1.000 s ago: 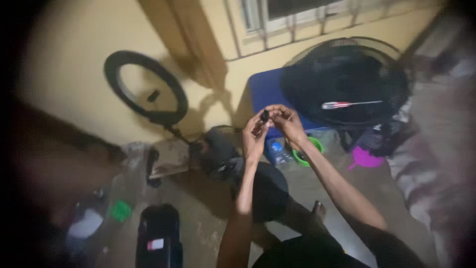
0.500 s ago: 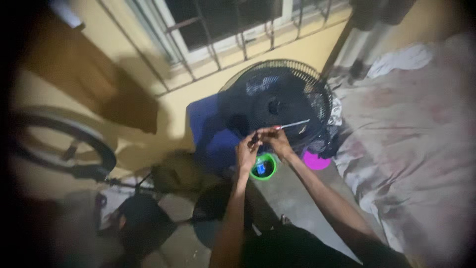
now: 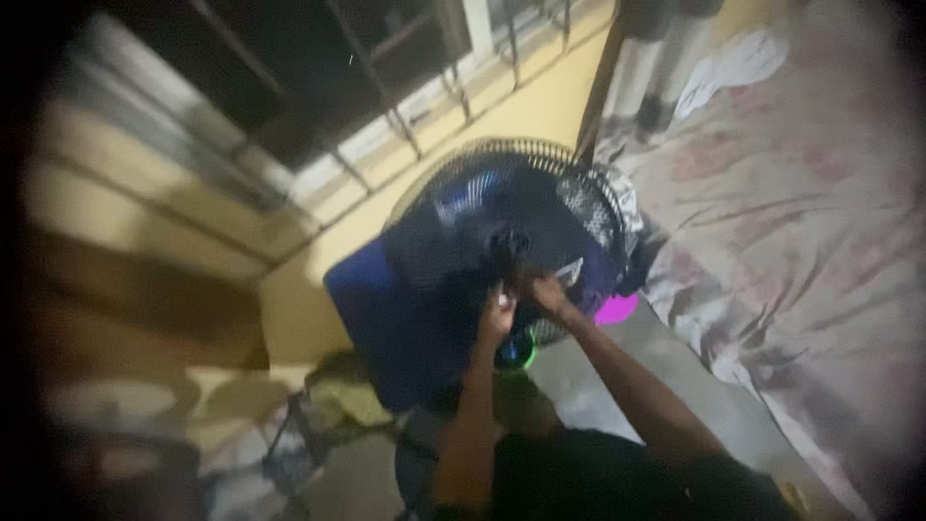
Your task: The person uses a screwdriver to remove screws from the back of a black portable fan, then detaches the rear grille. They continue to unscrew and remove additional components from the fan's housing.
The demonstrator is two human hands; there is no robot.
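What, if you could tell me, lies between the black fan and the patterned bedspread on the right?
In the head view, a crumpled pale cloth sits between the black fan and the patterned bedspread; lower down, a magenta object lies on the floor.

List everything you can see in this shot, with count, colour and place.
fan: one, black wire grille, centre, against the wall
blue case: one, dark blue, behind and left of the fan
green ring: one, bright green, below the hands
pink object: one, magenta, floor right of the fan
bed cover: one, grey-pink, patterned, right side
window bars: several, dark, upper left
wall: yellow, behind the fan
left hand: at the fan's hub, grip blurred
right hand: at the hub, beside a pale blurred tool
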